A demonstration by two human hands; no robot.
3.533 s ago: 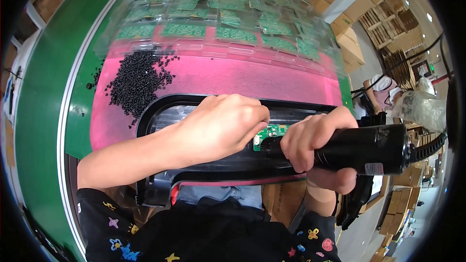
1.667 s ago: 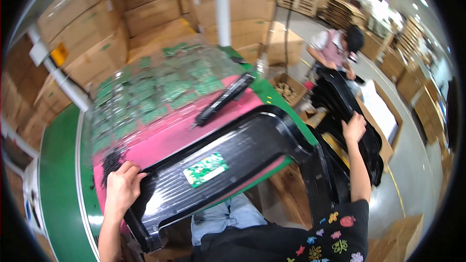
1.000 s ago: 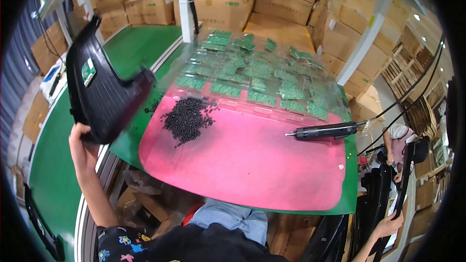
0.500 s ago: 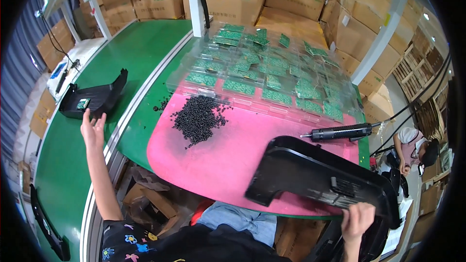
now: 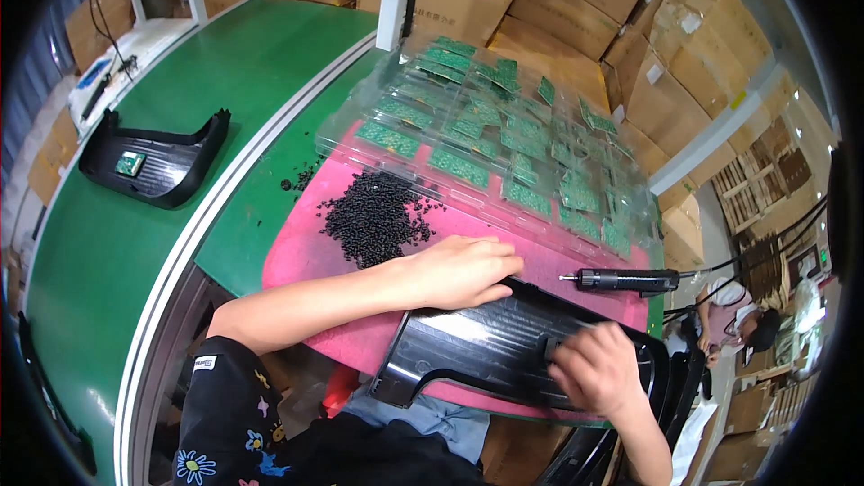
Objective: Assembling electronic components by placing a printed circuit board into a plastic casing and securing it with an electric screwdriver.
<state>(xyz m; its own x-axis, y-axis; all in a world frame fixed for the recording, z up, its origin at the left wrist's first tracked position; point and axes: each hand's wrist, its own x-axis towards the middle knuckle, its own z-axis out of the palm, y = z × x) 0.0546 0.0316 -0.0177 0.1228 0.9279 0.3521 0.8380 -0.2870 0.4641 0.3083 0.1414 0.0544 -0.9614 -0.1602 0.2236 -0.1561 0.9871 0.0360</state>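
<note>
A black plastic cover [image 5: 477, 342] lies on the pink mat in front of me, its inner side with a raised rim facing up. My left hand [image 5: 468, 272] reaches across the mat and is closed over the cover's far edge, fingers together. Above the cover's right part is my right hand [image 5: 596, 371], its fingers curled and somewhat blurred. A small dark part [image 5: 545, 348] shows at its fingertips; whether it is held or fixed to the cover is unclear. A heap of small black screws [image 5: 373, 216] lies just beyond my left forearm.
A clear compartment tray [image 5: 432, 182] with green circuit boards [image 5: 459, 165] stands at the back. An electric screwdriver [image 5: 625, 280] lies to the right. Another black cover [image 5: 148, 182], holding a small board [image 5: 130, 163], rests on the green belt at left. A co-worker [image 5: 733, 315] sits far right.
My left hand has come from the cover on the belt to the cover on the mat. That cover has shifted left and now shows its inside. My right hand has moved over it.
</note>
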